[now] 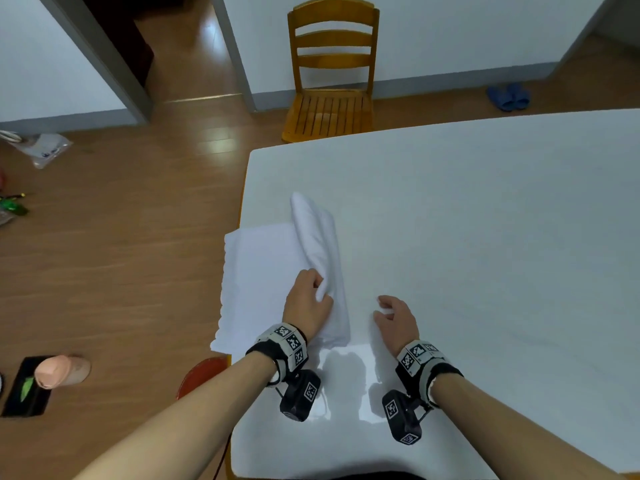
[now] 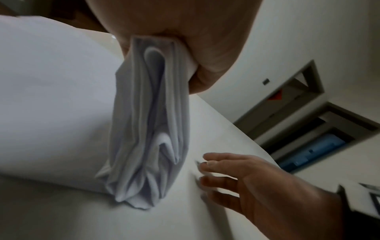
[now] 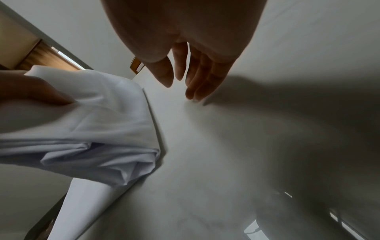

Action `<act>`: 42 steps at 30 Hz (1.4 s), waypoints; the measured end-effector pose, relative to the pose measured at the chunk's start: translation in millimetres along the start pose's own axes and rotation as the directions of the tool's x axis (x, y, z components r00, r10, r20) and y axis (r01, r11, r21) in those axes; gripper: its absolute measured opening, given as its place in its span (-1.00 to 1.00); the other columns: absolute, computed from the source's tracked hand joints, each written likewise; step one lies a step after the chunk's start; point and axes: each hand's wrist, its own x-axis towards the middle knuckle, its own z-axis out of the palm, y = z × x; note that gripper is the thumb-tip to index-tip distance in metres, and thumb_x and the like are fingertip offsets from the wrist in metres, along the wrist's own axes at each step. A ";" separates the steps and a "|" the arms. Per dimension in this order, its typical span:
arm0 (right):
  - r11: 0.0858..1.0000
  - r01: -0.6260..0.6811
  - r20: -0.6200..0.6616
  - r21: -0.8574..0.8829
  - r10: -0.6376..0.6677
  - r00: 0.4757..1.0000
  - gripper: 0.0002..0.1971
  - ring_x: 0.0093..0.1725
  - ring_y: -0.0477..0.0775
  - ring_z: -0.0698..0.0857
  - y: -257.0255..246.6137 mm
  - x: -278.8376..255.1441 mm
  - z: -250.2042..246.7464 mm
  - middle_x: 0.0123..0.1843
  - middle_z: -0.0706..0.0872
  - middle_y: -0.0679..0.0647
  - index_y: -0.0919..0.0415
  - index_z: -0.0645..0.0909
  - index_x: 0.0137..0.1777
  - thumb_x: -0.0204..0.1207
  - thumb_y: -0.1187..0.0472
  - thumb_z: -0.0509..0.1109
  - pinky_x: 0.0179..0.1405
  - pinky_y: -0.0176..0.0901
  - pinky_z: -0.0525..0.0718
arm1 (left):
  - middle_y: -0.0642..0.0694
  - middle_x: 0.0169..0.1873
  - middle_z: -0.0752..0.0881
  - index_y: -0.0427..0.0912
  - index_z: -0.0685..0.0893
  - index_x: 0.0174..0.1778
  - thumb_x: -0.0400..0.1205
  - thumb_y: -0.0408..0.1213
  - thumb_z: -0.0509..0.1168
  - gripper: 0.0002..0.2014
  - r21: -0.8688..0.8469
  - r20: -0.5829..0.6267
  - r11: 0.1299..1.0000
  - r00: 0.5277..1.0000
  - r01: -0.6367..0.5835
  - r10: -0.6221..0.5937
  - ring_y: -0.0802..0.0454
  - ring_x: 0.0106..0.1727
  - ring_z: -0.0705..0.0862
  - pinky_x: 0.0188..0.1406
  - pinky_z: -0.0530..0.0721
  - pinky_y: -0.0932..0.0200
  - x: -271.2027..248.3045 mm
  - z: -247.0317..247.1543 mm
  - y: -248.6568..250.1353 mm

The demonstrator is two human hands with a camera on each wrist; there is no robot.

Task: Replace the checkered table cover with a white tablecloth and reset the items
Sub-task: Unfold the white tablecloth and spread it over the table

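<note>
A bunched ridge of the folded white cotton tablecloth (image 1: 317, 258) is pinched between the curled fingers and thumb of the left hand (image 1: 306, 306), and the gathered layers are seen hanging in soft, narrow pleats below the grip in the left wrist view (image 2: 150, 113). The ridge's long axis is laid from the person outward, its far end pointed toward the yellow wooden slatted chair (image 1: 330, 69). The rest of the cloth is spread flat to the left of the ridge, and its left edge is draped past the edge of the smooth white tabletop (image 1: 485, 220). The right hand (image 1: 396, 322) is held just right of the cloth with fingers loosely spread, nothing gripped, its fingertips (image 3: 193, 95) at the table's matte surface. On the brown wood-plank floor (image 1: 121, 254), a pair of blue slippers (image 1: 509, 97) is seen by the wall.
</note>
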 end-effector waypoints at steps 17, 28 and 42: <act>0.996 0.085 -0.258 -0.008 -0.084 0.962 -0.60 0.29 0.05 0.57 18.4 -5.2 -44.5 0.30 0.58 0.00 0.14 0.53 0.41 0.57 0.36 0.28 0.40 0.11 0.55 | -0.14 0.69 0.09 -0.19 0.37 0.54 0.60 -0.28 0.17 -0.47 0.270 0.237 0.963 0.969 0.010 -0.076 -0.05 0.71 0.00 0.67 0.11 0.02 -11.5 56.5 -36.5; 0.620 0.254 0.157 -0.742 -0.207 0.965 -0.26 0.24 0.15 0.45 -17.4 -5.6 32.7 0.30 0.45 0.04 0.09 0.41 0.37 0.30 -0.35 0.43 0.19 0.00 0.55 | -0.23 0.73 -0.10 -0.23 0.07 0.72 0.66 -0.19 0.17 -0.29 0.529 0.371 0.818 0.929 -0.227 0.018 -0.16 0.74 -0.14 0.68 0.05 -0.20 -22.6 44.4 -76.7; 0.956 -0.020 -0.194 -0.294 -0.039 0.980 -0.76 -0.14 0.25 0.64 -18.2 -5.8 -45.3 -0.11 0.64 0.14 0.20 0.35 0.13 0.71 0.02 0.19 -0.19 -0.05 0.44 | -0.18 0.72 -0.11 -0.20 0.13 0.65 0.62 -0.24 0.19 -0.34 0.615 0.370 0.775 0.921 -0.146 -0.121 -0.13 0.74 -0.17 0.62 0.10 -0.39 -21.7 51.6 -55.7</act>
